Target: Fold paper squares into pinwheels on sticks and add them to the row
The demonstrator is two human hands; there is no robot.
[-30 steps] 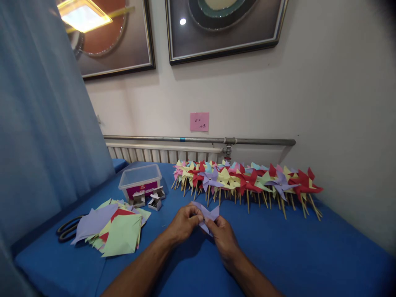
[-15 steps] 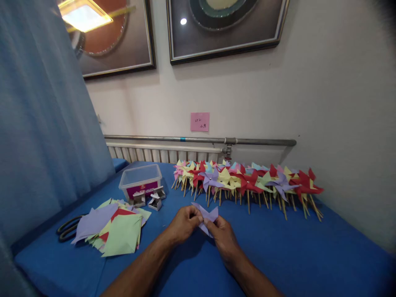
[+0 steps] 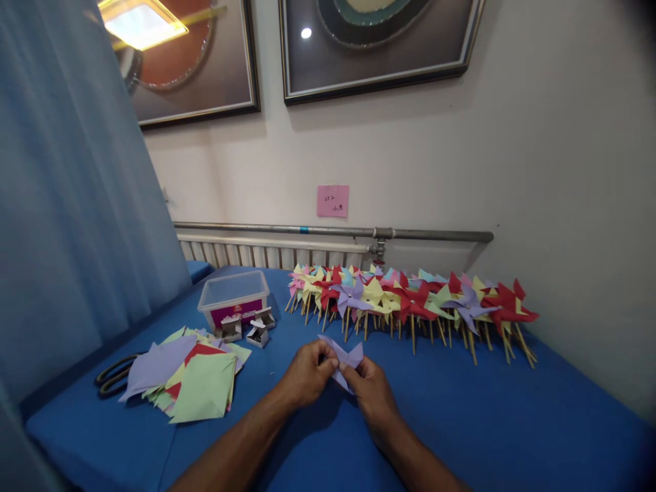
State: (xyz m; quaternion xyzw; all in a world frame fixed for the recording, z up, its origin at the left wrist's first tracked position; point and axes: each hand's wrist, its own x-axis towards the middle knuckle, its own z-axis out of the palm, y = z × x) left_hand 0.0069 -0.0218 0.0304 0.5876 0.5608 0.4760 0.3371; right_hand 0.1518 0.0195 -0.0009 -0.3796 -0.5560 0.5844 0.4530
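A purple paper pinwheel [image 3: 350, 356], partly folded, is held up between both hands over the blue table. My left hand [image 3: 310, 373] is closed on its left side, thumb and fingers pinching near the centre. From the right, my right hand [image 3: 373, 391] grips the same paper, its thumb pressed close to the left thumb. Folded corners stick up above the fingers. The fingertips cover the pinwheel's middle, so any pin there is hidden.
Loose coloured paper squares [image 3: 202, 386] lie at the left, partly over black-handled scissors [image 3: 115, 376]. Behind them stand a clear plastic tub [image 3: 233, 290] and small open boxes [image 3: 257, 334] of dark pins. Many finished pinwheels [image 3: 413, 301] on sticks lie along the back right.
Both hands keep their pinch on the purple paper, with only tiny finger shifts. The whole view has moved very slightly.
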